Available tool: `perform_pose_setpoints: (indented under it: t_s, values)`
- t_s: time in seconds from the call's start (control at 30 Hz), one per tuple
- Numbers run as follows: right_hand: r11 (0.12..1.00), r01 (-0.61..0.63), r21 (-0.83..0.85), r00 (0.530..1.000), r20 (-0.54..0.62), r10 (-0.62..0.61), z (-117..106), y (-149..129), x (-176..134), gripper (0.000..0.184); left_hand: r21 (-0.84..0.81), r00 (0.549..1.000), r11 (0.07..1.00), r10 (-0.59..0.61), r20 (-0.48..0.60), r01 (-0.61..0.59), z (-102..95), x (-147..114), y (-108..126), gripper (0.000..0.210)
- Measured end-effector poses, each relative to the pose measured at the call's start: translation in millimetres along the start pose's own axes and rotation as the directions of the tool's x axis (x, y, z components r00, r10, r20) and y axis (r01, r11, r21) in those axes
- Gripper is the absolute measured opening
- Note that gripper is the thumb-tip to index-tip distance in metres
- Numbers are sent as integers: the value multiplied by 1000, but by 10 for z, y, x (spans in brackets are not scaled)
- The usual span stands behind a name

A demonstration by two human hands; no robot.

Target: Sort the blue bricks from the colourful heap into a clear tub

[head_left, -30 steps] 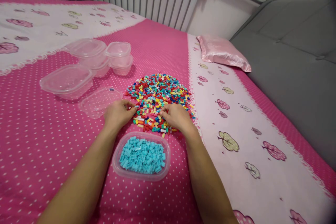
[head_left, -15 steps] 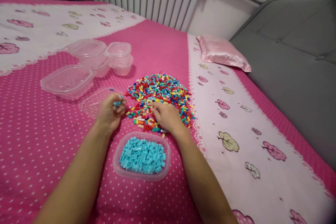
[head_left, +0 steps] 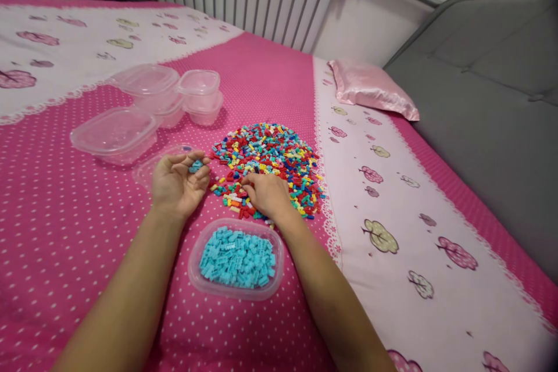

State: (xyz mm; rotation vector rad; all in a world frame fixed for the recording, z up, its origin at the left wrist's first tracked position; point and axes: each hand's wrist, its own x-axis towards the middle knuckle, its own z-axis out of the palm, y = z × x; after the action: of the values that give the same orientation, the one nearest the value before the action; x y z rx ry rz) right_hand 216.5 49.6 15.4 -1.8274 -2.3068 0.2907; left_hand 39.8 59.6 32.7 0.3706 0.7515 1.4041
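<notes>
My left hand (head_left: 178, 185) is turned palm up beside the pile, its fingers curled round a few light-blue toy bricks (head_left: 196, 166). My right hand (head_left: 267, 193) reaches over the near side of a mixed pile of small toy bricks (head_left: 270, 148) in red, yellow, blue, green and white. Its thumb and forefinger are pinched together low at the pile; whatever lies between them is too small to make out. Closer to me, between my forearms, a clear plastic container (head_left: 196, 285) holds many light-blue bricks (head_left: 238, 258).
A clear lid (head_left: 143, 171) lies flat behind my left hand. Several clear lidded containers (head_left: 115, 133) stand at the back left, some stacked. The pink dotted bedspread (head_left: 270, 331) lies under everything. A pink pillow (head_left: 372, 90) rests near the grey headboard (head_left: 488, 81).
My left hand has rolled open to a palm-up cup, showing the light-blue bricks more. My right hand has shifted slightly left and towards me, its fingers drawing together.
</notes>
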Motion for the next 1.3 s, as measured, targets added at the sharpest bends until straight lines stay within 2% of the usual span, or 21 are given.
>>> perform_pose_setpoints:
  t_s: [0.13, 0.2, 0.23, 0.27, 0.3, 0.37, 0.4, 0.43, 0.47, 0.5, 0.57, 0.67, 0.77, 0.83, 0.97, 1.03, 1.17, 1.3]
  values:
    - [990, -25, 141, 998, -46, 31, 24, 33, 10, 23, -41, 998, 997, -58, 8, 59, -5, 13, 3, 32]
    - [950, -33, 311, 994, -91, 64, 25, 65, 27, 18, -90, 995, 991, -95, 16, 96, 2, 13, 0, 32]
    - [896, -36, 443, 990, -108, 94, 14, 82, 36, 16, -118, 993, 986, -112, 21, 114, 7, 11, -3, 33]
    - [797, -47, 602, 986, -101, 135, -8, 99, 45, 14, -144, 991, 981, -128, 29, 130, 14, 7, -7, 35]
    - [641, -75, 764, 982, -56, 182, -41, 116, 51, 13, -165, 989, 976, -141, 40, 146, 20, 1, -12, 38]
    - [177, -185, 967, 965, 144, 220, -137, 155, 57, 14, -187, 984, 967, -165, 70, 175, 34, -12, -19, 48]
    - [-60, -251, 966, 947, 258, 190, -193, 177, 56, 15, -193, 981, 963, -176, 87, 190, 42, -18, -21, 53]
    - [-252, -303, 919, 928, 344, 141, -248, 199, 53, 16, -198, 977, 959, -187, 103, 204, 53, -25, -21, 58]
    - [-388, -337, 858, 911, 402, 97, -298, 220, 49, 17, -202, 973, 955, -197, 116, 217, 65, -32, -20, 62]
    - [-482, -352, 802, 897, 436, 71, -340, 237, 42, 18, -203, 969, 951, -210, 129, 233, 78, -40, -18, 65]
    - [-583, -350, 733, 883, 466, 54, -398, 249, 23, 19, -199, 960, 944, -234, 153, 262, 104, -56, -11, 69]
    - [-641, -267, 719, 900, 424, 102, -434, 191, -20, 19, -166, 941, 938, -268, 206, 303, 109, -85, -7, 71]
    - [-617, -149, 773, 934, 316, 169, -438, 71, -68, 21, -86, 890, 908, -377, 256, 409, 61, -107, -30, 70]
    - [-583, -132, 802, 947, 275, 163, -432, -9, -91, 22, -59, 857, 880, -441, 266, 472, 29, -115, -60, 66]
    - [-595, -141, 791, 948, 282, 150, -401, -119, -122, 26, -55, 823, 853, -482, 300, 519, 34, -130, -114, 60]
    - [-573, -112, 812, 953, 251, 169, -386, -149, -137, 27, -48, 820, 853, -483, 308, 520, 67, -152, -123, 60]
    - [-408, -16, 913, 973, 109, 206, -383, -213, -181, 31, -53, 819, 846, -496, 290, 531, 185, -249, -134, 53]
    - [-170, 34, 985, 987, -6, 163, -421, -316, -255, 58, -61, 805, 829, -520, 287, 556, 302, -333, -170, 38]
